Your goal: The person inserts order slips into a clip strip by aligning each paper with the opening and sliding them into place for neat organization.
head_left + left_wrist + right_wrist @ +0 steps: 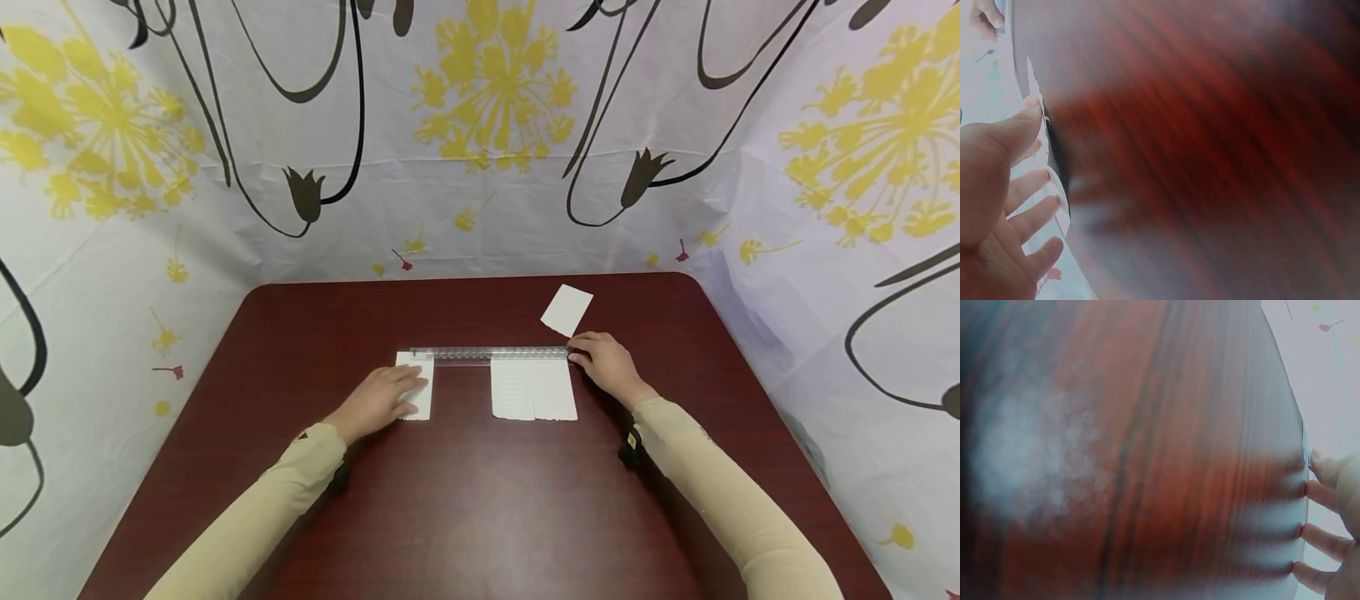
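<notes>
A clear ruler (465,355) lies crosswise on the table, over the top edges of white paper pieces. My left hand (384,398) rests on a narrow paper strip (424,408) at the ruler's left end, fingers spread and nearly straight. In the left wrist view, that paper (1060,209) lifts slightly along one edge near the fingers. My right hand (609,367) holds the ruler's right end between thumb and fingers. Its other fingertips (1300,567) touch the table in the right wrist view. Lined paper (513,392) with a vertical dividing line and rough bottom edge lies beneath the ruler's right half.
A separate white paper piece (567,310) lies tilted beyond my right hand. The dark red-brown table (480,500) has rounded far corners. Floral-patterned white cloth (465,242) hangs behind it and at both sides.
</notes>
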A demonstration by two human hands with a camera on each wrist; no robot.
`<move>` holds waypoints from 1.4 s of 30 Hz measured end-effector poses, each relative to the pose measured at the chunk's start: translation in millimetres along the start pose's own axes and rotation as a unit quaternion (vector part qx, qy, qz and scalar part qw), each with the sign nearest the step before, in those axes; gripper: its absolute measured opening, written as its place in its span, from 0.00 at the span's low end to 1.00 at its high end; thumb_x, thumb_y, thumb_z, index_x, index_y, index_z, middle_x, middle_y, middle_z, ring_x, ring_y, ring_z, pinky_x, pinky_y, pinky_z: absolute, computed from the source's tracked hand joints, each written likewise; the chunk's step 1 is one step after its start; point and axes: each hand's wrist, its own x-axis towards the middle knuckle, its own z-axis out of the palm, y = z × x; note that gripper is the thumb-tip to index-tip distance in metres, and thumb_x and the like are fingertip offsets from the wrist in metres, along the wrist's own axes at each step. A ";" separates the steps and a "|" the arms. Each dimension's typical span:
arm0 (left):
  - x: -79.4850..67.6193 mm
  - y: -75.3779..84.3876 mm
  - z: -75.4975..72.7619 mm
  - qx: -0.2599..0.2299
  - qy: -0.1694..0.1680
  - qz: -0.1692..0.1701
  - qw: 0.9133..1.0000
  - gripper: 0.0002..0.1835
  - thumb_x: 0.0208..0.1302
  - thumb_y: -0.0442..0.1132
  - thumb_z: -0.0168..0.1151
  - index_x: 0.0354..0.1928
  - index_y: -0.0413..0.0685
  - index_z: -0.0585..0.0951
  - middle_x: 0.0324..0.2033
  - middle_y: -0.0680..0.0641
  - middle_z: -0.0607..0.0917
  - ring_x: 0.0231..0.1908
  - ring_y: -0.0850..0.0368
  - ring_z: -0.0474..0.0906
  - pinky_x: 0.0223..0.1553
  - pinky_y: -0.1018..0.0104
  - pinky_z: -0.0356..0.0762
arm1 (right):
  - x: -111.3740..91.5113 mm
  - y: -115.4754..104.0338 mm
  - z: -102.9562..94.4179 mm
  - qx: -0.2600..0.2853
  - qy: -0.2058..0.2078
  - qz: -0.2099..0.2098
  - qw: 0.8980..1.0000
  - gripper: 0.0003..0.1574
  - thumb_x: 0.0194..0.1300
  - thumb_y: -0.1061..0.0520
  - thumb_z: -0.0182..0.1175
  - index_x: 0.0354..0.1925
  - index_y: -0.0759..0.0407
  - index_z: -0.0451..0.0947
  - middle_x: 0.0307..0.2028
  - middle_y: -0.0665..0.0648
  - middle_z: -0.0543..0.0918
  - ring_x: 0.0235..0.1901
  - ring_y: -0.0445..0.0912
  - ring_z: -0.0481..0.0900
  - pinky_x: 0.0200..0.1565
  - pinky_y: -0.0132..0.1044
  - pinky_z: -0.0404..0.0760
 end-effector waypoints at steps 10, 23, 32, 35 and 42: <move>7.7 10.4 0.0 0.006 -0.006 -0.004 1.000 0.27 0.65 0.50 0.65 0.64 0.47 0.77 0.67 0.42 0.76 0.68 0.44 0.71 0.69 0.45 0.67 | 0.6 -0.4 0.7 0.000 0.006 -0.007 1.000 0.18 0.69 0.54 0.61 0.55 0.56 0.82 0.54 0.60 0.84 0.58 0.61 0.77 0.53 0.60 0.79; 11.6 14.4 -1.5 0.018 -0.015 -0.008 1.000 0.27 0.65 0.50 0.64 0.64 0.48 0.77 0.67 0.42 0.76 0.68 0.45 0.70 0.69 0.46 0.67 | 1.5 0.9 0.3 -0.005 0.011 -0.009 1.000 0.19 0.69 0.54 0.61 0.56 0.57 0.82 0.54 0.60 0.84 0.59 0.60 0.77 0.52 0.59 0.80; 13.5 15.3 2.3 0.016 -0.010 -0.007 1.000 0.27 0.65 0.50 0.64 0.64 0.48 0.77 0.66 0.42 0.76 0.68 0.45 0.71 0.68 0.46 0.69 | 1.0 0.6 -0.1 -0.003 0.011 -0.008 1.000 0.18 0.69 0.54 0.62 0.55 0.56 0.82 0.54 0.60 0.84 0.59 0.60 0.77 0.53 0.59 0.80; 14.9 17.0 3.6 0.016 -0.007 -0.005 1.000 0.27 0.65 0.50 0.64 0.64 0.48 0.77 0.66 0.42 0.77 0.67 0.44 0.72 0.67 0.45 0.69 | 0.9 0.1 -0.8 0.000 0.009 -0.006 1.000 0.18 0.69 0.54 0.61 0.55 0.56 0.82 0.53 0.59 0.84 0.59 0.60 0.77 0.53 0.59 0.80; 20.4 24.6 3.8 0.018 -0.014 -0.006 1.000 0.28 0.65 0.51 0.64 0.64 0.49 0.77 0.66 0.42 0.76 0.68 0.45 0.71 0.68 0.46 0.69 | 0.8 1.4 1.2 -0.003 0.012 -0.008 1.000 0.18 0.69 0.54 0.61 0.55 0.57 0.82 0.54 0.60 0.84 0.59 0.61 0.77 0.53 0.59 0.79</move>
